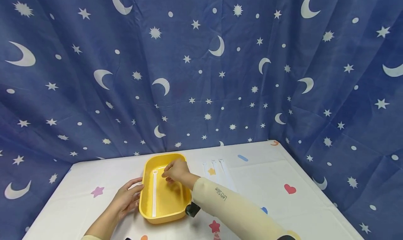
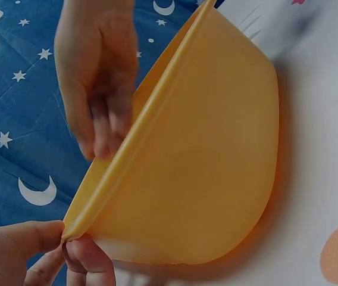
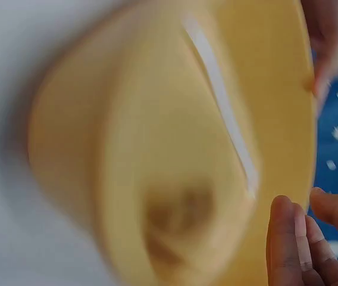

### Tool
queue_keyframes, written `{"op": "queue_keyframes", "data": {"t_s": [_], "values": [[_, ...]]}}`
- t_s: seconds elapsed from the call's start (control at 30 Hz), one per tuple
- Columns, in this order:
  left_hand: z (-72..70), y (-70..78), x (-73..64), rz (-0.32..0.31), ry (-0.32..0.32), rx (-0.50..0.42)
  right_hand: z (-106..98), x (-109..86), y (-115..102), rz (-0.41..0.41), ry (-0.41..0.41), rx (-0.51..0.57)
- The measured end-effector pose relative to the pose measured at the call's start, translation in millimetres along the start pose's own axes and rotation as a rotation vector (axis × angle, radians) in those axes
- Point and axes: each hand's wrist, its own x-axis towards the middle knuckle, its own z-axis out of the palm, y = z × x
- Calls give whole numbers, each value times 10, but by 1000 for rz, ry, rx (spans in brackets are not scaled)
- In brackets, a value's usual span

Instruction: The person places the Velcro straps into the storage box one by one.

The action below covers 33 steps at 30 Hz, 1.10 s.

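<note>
A yellow plastic tub [image 1: 171, 202] stands on the table, a white strap [image 1: 154, 194] with a small buckle-like end lying lengthwise along its left side. My left hand [image 1: 126, 199] pinches the tub's left rim, thumb on top and fingers beneath, as the left wrist view shows. Over the tub's far part hovers my right hand [image 1: 177, 170], its fingers loosely bent with nothing seen between them. The right wrist view, partly blurred, shows the fingers [image 3: 285, 238] relaxed and apart from the strap [image 3: 225, 104].
Several similar white straps [image 1: 224, 168] lie side by side on the table, right of the tub. A white cloth with coloured shapes covers the table [image 1: 261, 184]. Behind and to the right hangs a blue curtain [image 1: 189, 79] with moons and stars.
</note>
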Motion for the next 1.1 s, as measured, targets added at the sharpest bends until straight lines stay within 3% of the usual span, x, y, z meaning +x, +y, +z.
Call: {"op": "queue_keyframes", "data": {"t_s": [0.27,0.4,0.53,0.7,1.1], "values": [[5,-8,1,2,-4,-22,-663,166,-141,9,57,-37],[3,-7,-2,-2,-7,-30,-981,208,-101,14,99,-75],[-10,-5,4,-2,-7,-39,-1233,226,-16,11,163,-179],[-15,-4,18,8,-18,-53,-1441,225,123,18,227,-290],[-7,-22,28,7,-25,-64,-1698,172,479,140,290,-312]]}}
